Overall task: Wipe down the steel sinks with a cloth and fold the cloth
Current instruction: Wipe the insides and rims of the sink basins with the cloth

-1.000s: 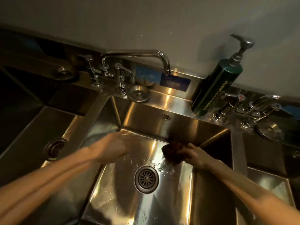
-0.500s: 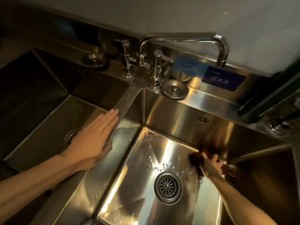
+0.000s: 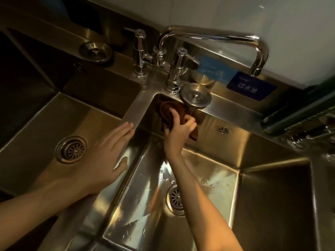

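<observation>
I am reading the cloth [image 3: 167, 110] as a dark, soft, bunched wad, pressed against the sink [image 3: 235, 142] wall just below the faucet [image 3: 208, 36] base. I am judging it light, limp and probably damp, since water is beading on the sink floor nearer me than the faucet. It will be moulding itself to the corner and offering no stiffness. I am judging the best hold to be over the bulk of the wad, with loose edges gathered in. The right hand [image 3: 178, 131] is doing this: fingers curled over the cloth, clamping it to the steel. For folding, I am expecting to need two corners, which are hidden in the bunch. The left hand [image 3: 107, 151] is lying flat, fingers straight and together, on the divider [image 3: 135, 113] in front and left of the faucet base, holding nothing. A round plug [image 3: 195, 96] is sitting just right of the faucet base, directly above the cloth. I am treating it as a snag risk.
</observation>
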